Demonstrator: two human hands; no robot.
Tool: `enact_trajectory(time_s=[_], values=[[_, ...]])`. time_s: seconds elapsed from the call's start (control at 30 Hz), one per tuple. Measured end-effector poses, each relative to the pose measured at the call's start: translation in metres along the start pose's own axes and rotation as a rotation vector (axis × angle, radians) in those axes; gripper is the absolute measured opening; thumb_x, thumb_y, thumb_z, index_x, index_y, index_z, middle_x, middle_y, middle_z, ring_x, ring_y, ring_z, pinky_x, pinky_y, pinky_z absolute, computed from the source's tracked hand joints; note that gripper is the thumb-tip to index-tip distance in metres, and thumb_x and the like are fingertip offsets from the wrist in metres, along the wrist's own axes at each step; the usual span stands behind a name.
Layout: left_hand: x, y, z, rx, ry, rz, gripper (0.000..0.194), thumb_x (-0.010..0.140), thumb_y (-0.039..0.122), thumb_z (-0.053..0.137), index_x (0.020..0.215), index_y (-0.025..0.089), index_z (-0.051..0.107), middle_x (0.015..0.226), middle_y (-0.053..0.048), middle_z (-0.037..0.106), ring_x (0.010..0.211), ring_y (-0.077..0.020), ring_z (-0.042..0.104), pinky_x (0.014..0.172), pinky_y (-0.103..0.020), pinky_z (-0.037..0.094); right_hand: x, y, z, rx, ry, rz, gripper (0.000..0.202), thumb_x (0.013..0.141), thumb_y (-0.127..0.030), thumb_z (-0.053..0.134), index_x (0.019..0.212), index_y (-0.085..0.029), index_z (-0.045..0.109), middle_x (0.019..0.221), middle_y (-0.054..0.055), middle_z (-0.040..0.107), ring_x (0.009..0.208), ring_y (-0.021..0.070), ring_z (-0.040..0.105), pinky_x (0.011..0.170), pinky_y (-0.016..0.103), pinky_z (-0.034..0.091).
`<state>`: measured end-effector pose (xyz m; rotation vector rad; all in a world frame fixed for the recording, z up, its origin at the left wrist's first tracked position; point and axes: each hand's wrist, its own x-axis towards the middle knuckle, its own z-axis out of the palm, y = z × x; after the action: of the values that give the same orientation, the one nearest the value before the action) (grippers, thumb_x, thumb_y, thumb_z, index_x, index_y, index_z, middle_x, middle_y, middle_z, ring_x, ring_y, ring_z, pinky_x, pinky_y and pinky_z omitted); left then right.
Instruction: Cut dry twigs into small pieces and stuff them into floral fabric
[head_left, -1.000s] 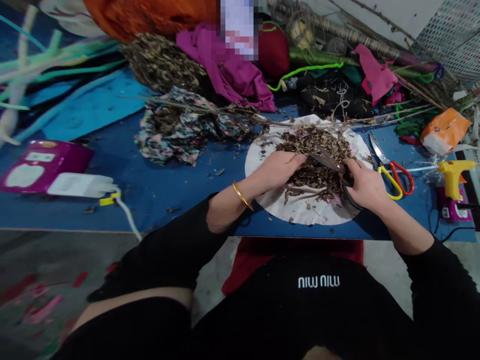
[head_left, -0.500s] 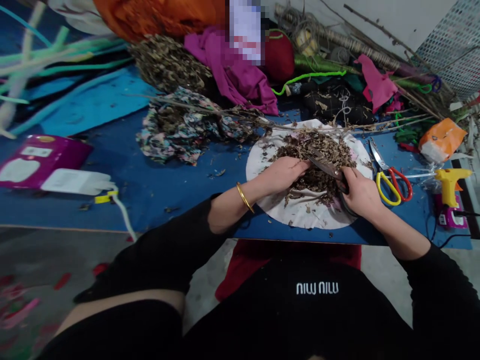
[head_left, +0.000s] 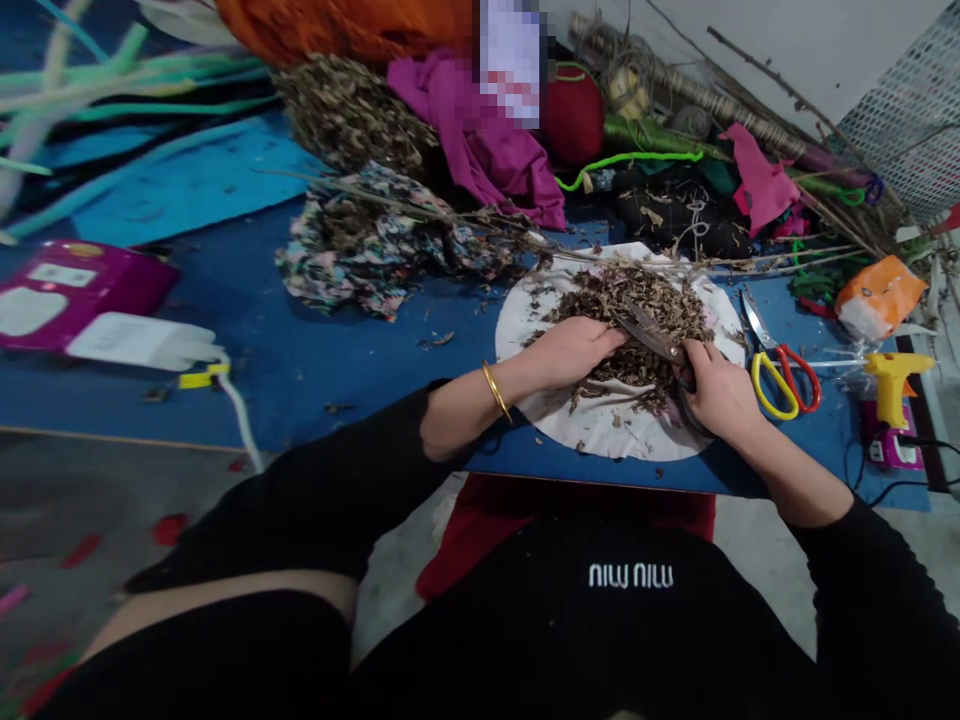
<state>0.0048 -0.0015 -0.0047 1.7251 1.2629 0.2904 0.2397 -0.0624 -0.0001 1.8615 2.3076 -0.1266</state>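
Note:
A round white cloth (head_left: 551,420) lies on the blue table with a heap of dry brown leaves (head_left: 600,290) on it. My right hand (head_left: 716,390) is closed round the handles of dark scissors (head_left: 649,332), whose blades point up and left over the heap. At the heap's left side my left hand (head_left: 577,350), with a gold bangle at the wrist, has its fingers together against the leaves; what they pinch, if anything, is too small to tell.
Red-and-yellow-handled scissors (head_left: 784,375) and a yellow glue gun (head_left: 892,380) lie to the right. Thin twigs cross behind the cloth. Patterned fabric (head_left: 337,260) and magenta cloth (head_left: 487,150) are further back; a purple box (head_left: 97,285) stands at left.
The view has shifted slightly. My left hand's fingers sit a little lower and closer to the scissors' blades. My right hand keeps its hold on the scissors.

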Motion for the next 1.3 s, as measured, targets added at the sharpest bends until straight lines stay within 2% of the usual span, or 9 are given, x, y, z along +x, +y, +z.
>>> enact_trajectory(time_s=[0.23,0.43,0.57,0.67,0.83,0.93,1.0,1.17,1.3], values=[[-0.001,0.004,-0.001,0.042,0.010,-0.010,0.046,0.100,0.038,0.045,0.057,0.021,0.042,0.058,0.000,0.048,0.057,-0.0145,0.041,0.062,-0.030,0.028,-0.002,-0.002,-0.003,0.014,-0.021,0.008,0.045,0.094,-0.021,0.046,0.137,-0.015,0.057,0.127,0.018,0.068,0.090,0.0277,0.068,0.064,0.034,0.039],[-0.002,0.008,-0.002,0.102,-0.014,0.025,0.047,0.100,0.041,0.044,0.057,0.023,0.038,0.057,-0.001,0.046,0.057,-0.0161,0.041,0.063,-0.032,0.028,0.003,-0.001,-0.001,0.021,0.046,-0.005,0.049,0.096,-0.029,0.047,0.142,-0.015,0.054,0.130,0.018,0.066,0.092,0.0288,0.067,0.064,0.034,0.041],[-0.001,0.005,-0.001,0.101,-0.008,0.013,0.048,0.101,0.043,0.042,0.058,0.023,0.039,0.058,-0.002,0.047,0.057,-0.0161,0.041,0.062,-0.032,0.028,0.002,-0.002,0.001,0.013,0.000,-0.003,0.050,0.092,-0.023,0.047,0.141,-0.015,0.055,0.129,0.019,0.067,0.088,0.0277,0.067,0.063,0.034,0.041],[0.000,0.003,0.000,0.079,-0.006,-0.002,0.046,0.101,0.042,0.044,0.059,0.022,0.041,0.060,-0.002,0.049,0.058,-0.0154,0.042,0.062,-0.031,0.028,0.002,-0.001,0.002,0.046,0.014,0.000,0.049,0.092,-0.023,0.047,0.139,-0.016,0.057,0.127,0.018,0.068,0.088,0.0275,0.067,0.063,0.034,0.041],[-0.005,0.001,-0.005,-0.135,0.059,-0.033,0.046,0.102,0.049,0.044,0.064,0.022,0.040,0.063,0.000,0.044,0.057,-0.0137,0.039,0.056,-0.028,0.029,0.002,0.013,-0.001,0.199,0.138,-0.022,0.051,0.090,-0.033,0.050,0.138,-0.017,0.058,0.124,0.015,0.071,0.096,0.0294,0.069,0.069,0.034,0.046],[-0.008,-0.001,-0.007,-0.348,0.090,-0.065,0.041,0.101,0.052,0.047,0.071,0.023,0.040,0.066,0.002,0.041,0.054,-0.0129,0.039,0.050,-0.028,0.029,0.002,0.023,-0.004,0.275,0.160,-0.055,0.053,0.088,-0.036,0.053,0.137,-0.018,0.059,0.123,0.014,0.071,0.098,0.0291,0.069,0.073,0.034,0.049],[-0.009,-0.002,-0.008,-0.408,0.088,-0.073,0.039,0.100,0.050,0.049,0.073,0.023,0.041,0.067,0.003,0.039,0.052,-0.0124,0.038,0.048,-0.028,0.029,0.002,0.026,-0.005,0.294,0.159,-0.075,0.053,0.088,-0.039,0.054,0.137,-0.018,0.060,0.123,0.014,0.071,0.097,0.0284,0.069,0.073,0.034,0.049],[-0.009,0.002,-0.003,-0.288,0.117,-0.029,0.035,0.100,0.040,0.050,0.071,0.022,0.041,0.064,0.003,0.041,0.056,-0.0127,0.039,0.054,-0.028,0.030,0.000,0.022,-0.002,0.312,0.167,-0.083,0.049,0.090,-0.041,0.053,0.134,-0.020,0.061,0.121,0.013,0.071,0.096,0.0279,0.069,0.075,0.034,0.050],[-0.007,0.005,-0.001,-0.128,0.057,0.048,0.034,0.098,0.029,0.051,0.066,0.021,0.045,0.063,0.002,0.047,0.062,-0.0139,0.042,0.063,-0.030,0.031,0.000,0.017,-0.002,0.300,0.137,-0.076,0.050,0.092,-0.040,0.052,0.136,-0.019,0.060,0.124,0.014,0.070,0.097,0.0282,0.068,0.075,0.034,0.049]])
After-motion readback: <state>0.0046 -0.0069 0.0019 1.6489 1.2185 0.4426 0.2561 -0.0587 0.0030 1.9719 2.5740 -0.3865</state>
